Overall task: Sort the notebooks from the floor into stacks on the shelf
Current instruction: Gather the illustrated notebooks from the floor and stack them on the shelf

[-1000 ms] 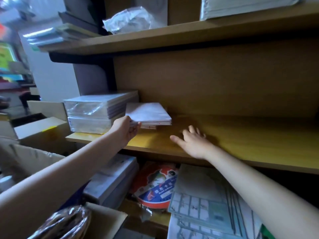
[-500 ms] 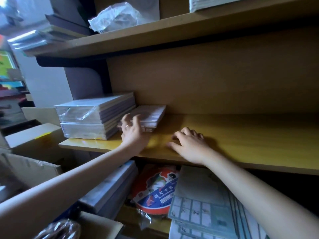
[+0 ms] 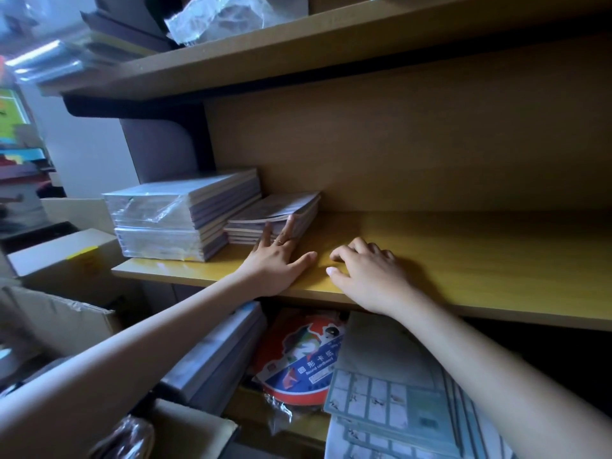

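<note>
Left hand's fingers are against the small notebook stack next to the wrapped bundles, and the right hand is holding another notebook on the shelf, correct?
Not quite. The right hand holds nothing; it rests, fingers loosely curled, on the shelf board. The rest stands: the left hand has straight fingers touching the small notebook stack beside the wrapped bundles. The head view shows it.

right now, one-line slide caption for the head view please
Shelving notebooks: left hand presses straight fingers against a small notebook stack on the shelf, right hand rests nearby on the wood.
</note>
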Tool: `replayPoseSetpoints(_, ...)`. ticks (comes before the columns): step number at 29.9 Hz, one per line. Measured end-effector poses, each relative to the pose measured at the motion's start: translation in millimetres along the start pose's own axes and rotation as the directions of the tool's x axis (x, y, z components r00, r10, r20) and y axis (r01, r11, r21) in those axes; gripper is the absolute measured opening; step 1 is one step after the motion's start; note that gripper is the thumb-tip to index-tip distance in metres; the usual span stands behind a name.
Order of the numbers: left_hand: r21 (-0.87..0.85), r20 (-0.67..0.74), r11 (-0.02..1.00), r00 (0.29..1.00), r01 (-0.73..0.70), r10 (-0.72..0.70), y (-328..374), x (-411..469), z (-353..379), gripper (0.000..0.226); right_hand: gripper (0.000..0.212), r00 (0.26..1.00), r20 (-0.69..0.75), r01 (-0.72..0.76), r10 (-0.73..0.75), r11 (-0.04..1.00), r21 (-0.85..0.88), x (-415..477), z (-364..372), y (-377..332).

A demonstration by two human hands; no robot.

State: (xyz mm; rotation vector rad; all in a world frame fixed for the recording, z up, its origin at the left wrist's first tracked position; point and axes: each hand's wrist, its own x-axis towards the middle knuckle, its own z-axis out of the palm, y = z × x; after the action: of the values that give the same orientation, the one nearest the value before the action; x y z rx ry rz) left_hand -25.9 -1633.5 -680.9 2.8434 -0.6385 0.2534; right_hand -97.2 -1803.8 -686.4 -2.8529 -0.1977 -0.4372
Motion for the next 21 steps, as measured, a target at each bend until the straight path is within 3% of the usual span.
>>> replayPoseSetpoints(4, 0.023, -0.09, 0.999, 0.996, -0.026, 0.028, -1, -3, 3, 0.053, 0.037, 0.998, -0.062, 0.001, 0.0, 1.0, 0.003, -1, 1, -1)
replayPoseSetpoints(8, 0.015, -0.465, 0.981, 0.867, -0.194, 0.179, 13, -31, 14, 0.046, 0.028, 0.964, -0.26, 0.046, -0.051, 0.999, -0.025, -10, 0, -5)
replayPoseSetpoints(11, 0.11, -0.513, 0.976, 0.83, -0.188, 0.218, 39, -60, 27, 0.04, 0.022, 0.938, -0.318, 0.108, -0.141, 0.987, -0.119, -18, 1, -6)
replayPoseSetpoints(14, 0.063, -0.54, 0.983, 0.822, -0.175, 0.181, 69, -91, 42, 0.047, 0.017, 0.938, -0.323, 0.156, -0.126, 0.985, 0.069, -37, 0, 2)
replayPoseSetpoints(17, -0.196, -0.395, 0.973, 0.918, -0.124, 0.038, 93, -131, 69, 0.059, 0.025, 0.884, -0.439, 0.28, -0.161, 0.934, 0.222, -90, -2, 10)
replayPoseSetpoints(19, -0.359, -0.134, 0.932, 0.985, 0.052, -0.106, 106, -158, 92, 0.061, 0.023, 0.868, -0.441, 0.33, -0.226, 0.927, 0.176, -138, 3, 15)
replayPoseSetpoints(21, -0.402, 0.187, 0.87, 0.956, 0.284, -0.226, 111, -183, 114, 0.06, 0.021, 0.899, -0.343, 0.343, -0.273, 0.925, 0.163, -187, 18, 23)
